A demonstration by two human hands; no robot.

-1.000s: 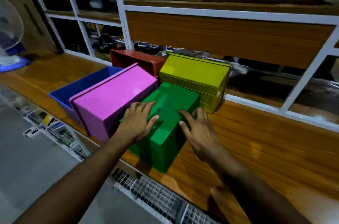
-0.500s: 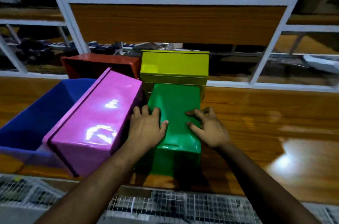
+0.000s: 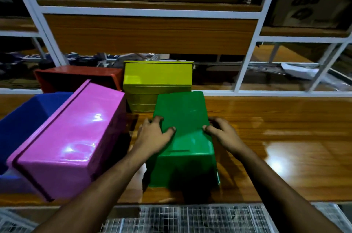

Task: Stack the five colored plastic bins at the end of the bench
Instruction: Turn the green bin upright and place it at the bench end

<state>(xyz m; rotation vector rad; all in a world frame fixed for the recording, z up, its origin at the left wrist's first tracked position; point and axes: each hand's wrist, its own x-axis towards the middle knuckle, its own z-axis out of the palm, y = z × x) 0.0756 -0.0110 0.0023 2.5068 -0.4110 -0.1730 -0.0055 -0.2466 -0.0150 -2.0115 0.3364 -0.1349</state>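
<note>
Bins on the bench, both our hands on the green one

Bins sit along the wooden bench (image 3: 266, 118) in front of us. Farthest left is the blue bin (image 3: 24, 122), open side up, partly covered by the pink bin (image 3: 76, 137), which lies upside down and tilted against it. Behind these, by the white shelf frame (image 3: 245, 68), the red bin (image 3: 76, 78) stands on its side, and just beside it to the right is the yellow bin (image 3: 158, 84), bottom up. In front of the yellow one, touching or nearly touching it, is the green bin (image 3: 182, 118), also upside down and resting near the bench's front edge. Our left hand (image 3: 154, 135) clasps its left edge, fingers curled down the side and thumb flat on top. Our right hand (image 3: 221, 133) grips the right edge the same way, thumb on top and fingers wrapped over the side. A wire grid (image 3: 190, 219) runs below the bench edge.
</note>
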